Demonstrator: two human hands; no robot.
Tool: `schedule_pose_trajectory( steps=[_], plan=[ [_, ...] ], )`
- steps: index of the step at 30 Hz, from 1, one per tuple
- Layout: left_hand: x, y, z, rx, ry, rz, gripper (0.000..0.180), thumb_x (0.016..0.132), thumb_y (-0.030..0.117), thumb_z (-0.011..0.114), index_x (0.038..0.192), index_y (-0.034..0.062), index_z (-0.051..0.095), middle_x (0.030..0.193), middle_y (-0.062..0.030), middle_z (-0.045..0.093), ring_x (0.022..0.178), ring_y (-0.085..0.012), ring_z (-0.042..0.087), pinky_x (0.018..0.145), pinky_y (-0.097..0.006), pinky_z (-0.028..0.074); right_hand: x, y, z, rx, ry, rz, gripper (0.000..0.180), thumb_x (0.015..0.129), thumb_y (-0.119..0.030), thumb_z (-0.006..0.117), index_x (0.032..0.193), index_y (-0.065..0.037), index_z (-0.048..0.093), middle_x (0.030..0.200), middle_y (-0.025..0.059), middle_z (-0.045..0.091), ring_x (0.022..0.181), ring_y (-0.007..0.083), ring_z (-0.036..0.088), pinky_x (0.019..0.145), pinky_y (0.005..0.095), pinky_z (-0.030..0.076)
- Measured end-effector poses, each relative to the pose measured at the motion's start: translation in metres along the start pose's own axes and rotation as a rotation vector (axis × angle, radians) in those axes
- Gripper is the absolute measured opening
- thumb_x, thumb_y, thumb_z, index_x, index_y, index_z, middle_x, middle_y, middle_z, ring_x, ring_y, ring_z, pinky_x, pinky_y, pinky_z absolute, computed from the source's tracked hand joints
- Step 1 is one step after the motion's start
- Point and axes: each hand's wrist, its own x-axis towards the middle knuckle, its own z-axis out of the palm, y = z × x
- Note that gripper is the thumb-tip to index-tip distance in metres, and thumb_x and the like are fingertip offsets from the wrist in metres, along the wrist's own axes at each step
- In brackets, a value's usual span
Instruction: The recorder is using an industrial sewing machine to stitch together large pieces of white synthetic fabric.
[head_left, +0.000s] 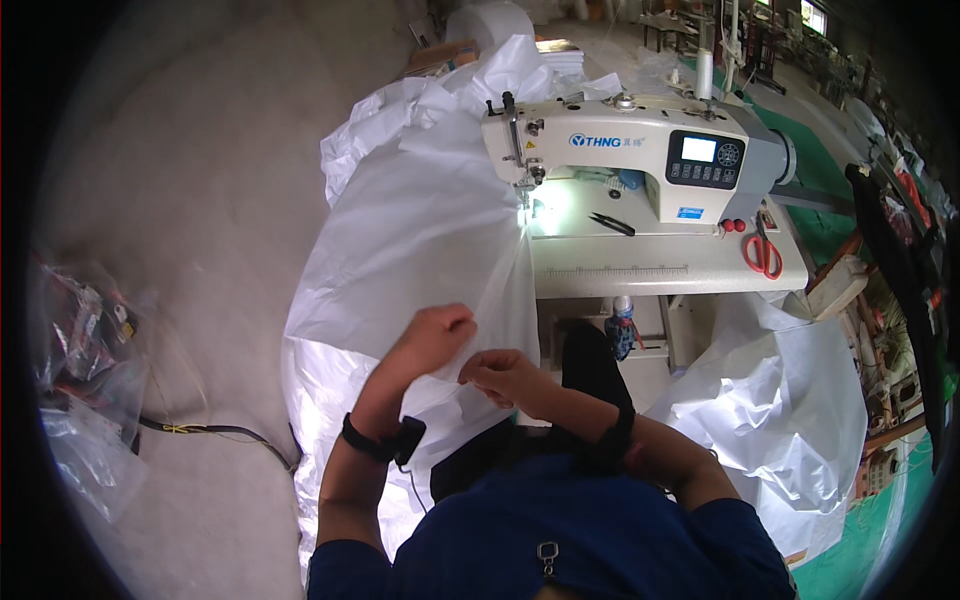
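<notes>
A large white plastic-like sheet (410, 230) hangs over the left side of the sewing table, its right edge running up to the needle area of a white sewing machine (620, 140). Over the sheet's lower part, my left hand (437, 335) is closed with fingers curled; whatever they hold, if anything, is hidden. Just right of it and nearer to me, my right hand (500, 377) pinches at the sheet's edge, thumb and fingers together. The machine's lamp lights the needle, which stands apart from both hands.
Black thread snips (612, 224) and red-handled scissors (762, 252) lie on the tabletop (620, 265). More white sheeting (770, 400) hangs at the right. Clear plastic bags (90, 370) and a black cable (220, 430) lie on the floor at left. A thread cone (704, 75) stands behind the machine.
</notes>
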Motion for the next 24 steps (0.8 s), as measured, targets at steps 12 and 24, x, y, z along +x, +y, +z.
schedule_pose_trajectory(
  steps=[12, 24],
  plan=[
    [-0.025, -0.004, 0.078, 0.042, 0.229, -0.119, 0.023, 0.086, 0.020, 0.049, 0.095, -0.0004, 0.053, 0.072, -0.0238, 0.058, 0.074, -0.0417, 0.059, 0.065, -0.046, 0.045, -0.041, 0.010, -0.023, -0.957, 0.186, -0.182, 0.030, 0.082, -0.033, 0.059, 0.090, -0.005, 0.063, 0.076, 0.0095, 0.064, 0.073, 0.0232, 0.063, 0.067, 0.0336, 0.049],
    [-0.026, -0.021, 0.104, 0.122, 0.059, -0.091, 0.016, 0.087, 0.017, 0.048, 0.096, 0.0044, 0.052, 0.071, -0.0217, 0.058, 0.069, -0.0381, 0.061, 0.060, -0.042, 0.046, -0.031, 0.066, -0.026, -0.913, 0.126, -0.316, 0.034, 0.079, -0.033, 0.064, 0.077, 0.001, 0.063, 0.072, 0.0135, 0.063, 0.068, 0.0195, 0.060, 0.065, 0.0356, 0.046]
  ],
)
